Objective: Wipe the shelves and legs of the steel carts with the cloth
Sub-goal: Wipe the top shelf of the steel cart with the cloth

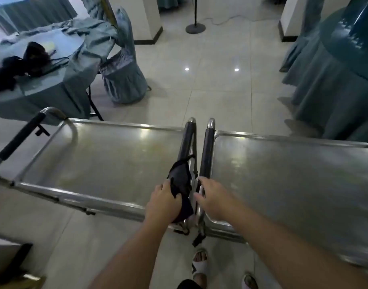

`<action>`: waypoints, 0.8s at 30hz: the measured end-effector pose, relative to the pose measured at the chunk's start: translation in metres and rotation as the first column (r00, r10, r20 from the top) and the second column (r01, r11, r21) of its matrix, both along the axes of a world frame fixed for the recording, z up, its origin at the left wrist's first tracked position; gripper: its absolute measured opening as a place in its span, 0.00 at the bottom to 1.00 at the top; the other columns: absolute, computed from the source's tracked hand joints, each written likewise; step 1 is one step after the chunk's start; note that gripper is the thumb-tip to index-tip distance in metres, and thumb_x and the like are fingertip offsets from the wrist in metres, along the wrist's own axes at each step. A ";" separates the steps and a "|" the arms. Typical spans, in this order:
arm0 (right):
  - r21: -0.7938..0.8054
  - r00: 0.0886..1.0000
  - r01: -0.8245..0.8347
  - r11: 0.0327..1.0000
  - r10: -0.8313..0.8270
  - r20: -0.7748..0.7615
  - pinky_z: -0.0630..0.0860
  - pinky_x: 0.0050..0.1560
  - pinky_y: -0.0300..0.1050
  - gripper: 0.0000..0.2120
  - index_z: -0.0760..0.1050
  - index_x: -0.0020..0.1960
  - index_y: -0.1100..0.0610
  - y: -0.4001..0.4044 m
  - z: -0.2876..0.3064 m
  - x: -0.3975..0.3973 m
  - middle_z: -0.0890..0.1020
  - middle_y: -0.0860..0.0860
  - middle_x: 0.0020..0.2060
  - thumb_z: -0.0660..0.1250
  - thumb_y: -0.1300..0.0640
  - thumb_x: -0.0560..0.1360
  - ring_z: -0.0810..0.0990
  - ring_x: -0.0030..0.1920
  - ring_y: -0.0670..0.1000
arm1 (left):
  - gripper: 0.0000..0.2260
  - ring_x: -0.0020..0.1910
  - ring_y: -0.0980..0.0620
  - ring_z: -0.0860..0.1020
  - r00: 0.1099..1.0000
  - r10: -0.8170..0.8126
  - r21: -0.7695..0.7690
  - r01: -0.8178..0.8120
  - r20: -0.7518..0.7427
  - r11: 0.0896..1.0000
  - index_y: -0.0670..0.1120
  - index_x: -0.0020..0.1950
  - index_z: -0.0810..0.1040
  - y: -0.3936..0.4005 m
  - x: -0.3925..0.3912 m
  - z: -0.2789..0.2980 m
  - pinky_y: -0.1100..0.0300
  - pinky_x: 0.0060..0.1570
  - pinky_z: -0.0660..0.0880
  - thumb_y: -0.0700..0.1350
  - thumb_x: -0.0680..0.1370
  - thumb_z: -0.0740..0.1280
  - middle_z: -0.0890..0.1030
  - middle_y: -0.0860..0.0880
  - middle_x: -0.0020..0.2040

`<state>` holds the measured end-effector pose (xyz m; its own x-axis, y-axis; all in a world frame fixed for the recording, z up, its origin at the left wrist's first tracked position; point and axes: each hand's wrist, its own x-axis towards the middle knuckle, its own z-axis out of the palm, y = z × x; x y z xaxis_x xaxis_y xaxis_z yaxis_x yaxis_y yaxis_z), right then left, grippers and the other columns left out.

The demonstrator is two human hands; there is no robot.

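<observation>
Left hand clutches the cloth on the left cart's handle; right hand grasps the neighbouring handle, both running away.

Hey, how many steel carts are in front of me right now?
2. The left cart and the right cart stand side by side, their handles meeting where the hands are. Others may sit outside the view.

Bare forearms, no sleeves; white open-toed sandals on both feet.
</observation>
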<state>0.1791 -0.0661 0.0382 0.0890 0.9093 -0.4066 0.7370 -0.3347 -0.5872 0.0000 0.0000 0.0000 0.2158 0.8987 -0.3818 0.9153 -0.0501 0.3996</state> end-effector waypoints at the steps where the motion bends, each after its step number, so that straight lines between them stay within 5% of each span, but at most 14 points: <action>1: -0.013 0.995 0.054 0.998 -0.055 -0.078 0.70 0.71 0.52 0.33 0.55 0.83 0.52 0.011 -0.006 -0.011 0.69 0.54 0.77 0.61 0.43 0.84 0.70 0.74 0.55 | 0.30 0.71 0.42 0.73 0.999 0.021 -0.014 -0.020 0.031 1.000 0.50 0.82 0.61 0.006 -0.007 -0.004 0.45 0.68 0.73 0.57 0.82 0.62 0.72 0.44 0.75; 7: -0.207 0.906 0.277 0.938 -0.327 -0.269 0.70 0.74 0.56 0.52 0.42 0.85 0.49 0.063 -0.038 -0.056 0.57 0.51 0.83 0.73 0.39 0.75 0.63 0.79 0.58 | 0.31 0.76 0.42 0.69 0.995 0.072 -0.201 -0.056 0.074 0.978 0.49 0.84 0.60 0.027 -0.037 -0.037 0.45 0.72 0.70 0.63 0.86 0.56 0.68 0.43 0.80; 12: -0.303 0.844 0.403 0.863 -0.479 -0.242 0.71 0.72 0.64 0.68 0.37 0.84 0.42 0.083 -0.067 -0.067 0.56 0.50 0.83 0.84 0.42 0.63 0.64 0.78 0.62 | 0.30 0.75 0.42 0.72 0.968 0.152 -0.328 -0.081 0.199 0.941 0.46 0.84 0.61 0.033 -0.049 -0.053 0.47 0.69 0.74 0.60 0.86 0.58 0.70 0.43 0.79; 18: -0.343 0.800 0.465 0.816 -0.553 -0.232 0.74 0.69 0.63 0.63 0.41 0.84 0.44 0.093 -0.079 -0.070 0.63 0.55 0.80 0.84 0.48 0.66 0.69 0.75 0.64 | 0.27 0.69 0.42 0.76 0.910 0.328 -0.460 -0.185 0.253 0.868 0.48 0.83 0.62 0.037 -0.055 -0.060 0.54 0.55 0.73 0.57 0.86 0.58 0.74 0.43 0.75; 22: -0.306 0.895 0.392 0.868 -0.436 -0.090 0.77 0.66 0.59 0.54 0.53 0.82 0.56 0.093 -0.073 -0.071 0.69 0.58 0.76 0.81 0.41 0.69 0.74 0.71 0.62 | 0.23 0.64 0.40 0.80 0.728 0.621 -0.687 -0.292 0.292 0.665 0.45 0.80 0.67 0.040 -0.050 -0.058 0.42 0.61 0.81 0.52 0.87 0.61 0.78 0.40 0.68; 24: -0.298 0.920 0.369 0.881 -0.391 -0.018 0.79 0.59 0.54 0.51 0.55 0.81 0.58 0.093 -0.066 -0.073 0.73 0.58 0.72 0.79 0.40 0.71 0.77 0.68 0.62 | 0.20 0.60 0.41 0.82 0.686 0.666 -0.738 -0.280 0.294 0.614 0.44 0.78 0.71 0.039 -0.048 -0.055 0.44 0.55 0.84 0.50 0.86 0.63 0.81 0.42 0.65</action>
